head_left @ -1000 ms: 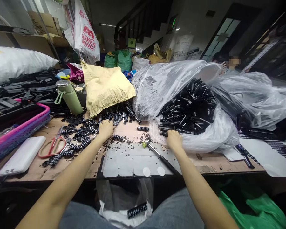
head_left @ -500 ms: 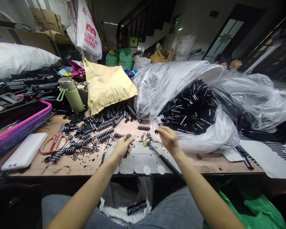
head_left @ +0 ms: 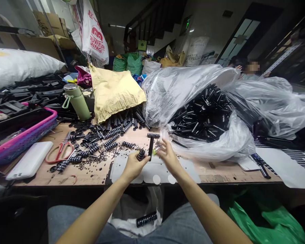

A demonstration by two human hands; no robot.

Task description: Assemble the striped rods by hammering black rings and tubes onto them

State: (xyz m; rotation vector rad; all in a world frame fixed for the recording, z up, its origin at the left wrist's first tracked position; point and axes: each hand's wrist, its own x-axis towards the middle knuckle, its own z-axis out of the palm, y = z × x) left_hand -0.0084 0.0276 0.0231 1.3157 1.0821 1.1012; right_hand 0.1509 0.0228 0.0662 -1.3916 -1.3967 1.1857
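Observation:
My left hand point(head_left: 134, 166) is closed around a short black roller with pale spots point(head_left: 141, 155). A flat black strip point(head_left: 150, 148) stands upright at its thumb and fingertips, seemingly held there too. Just to the right, my right hand point(head_left: 169, 158) has its fingers apart, with nothing visible in them. Behind its fingertips shows the yellow-green head of a hammer point(head_left: 155, 150); the hand and forearm hide its handle. Another spotted roller point(head_left: 154, 135) lies on the table beyond both hands. Under them is a pale sheet point(head_left: 156, 169).
Spotted rollers, black discs and tiny rings are scattered leftward, near red-handled scissors point(head_left: 59, 151) and a white phone-like slab point(head_left: 29, 161). A clear plastic bag point(head_left: 218, 152) of black parts lies right. Behind stand a green flask point(head_left: 77, 101) and a yellow sack point(head_left: 117, 91).
My left hand has turned, and the black strip now stands upright at its fingertips. My right hand has moved left and down toward it, its pinched fingers spreading apart.

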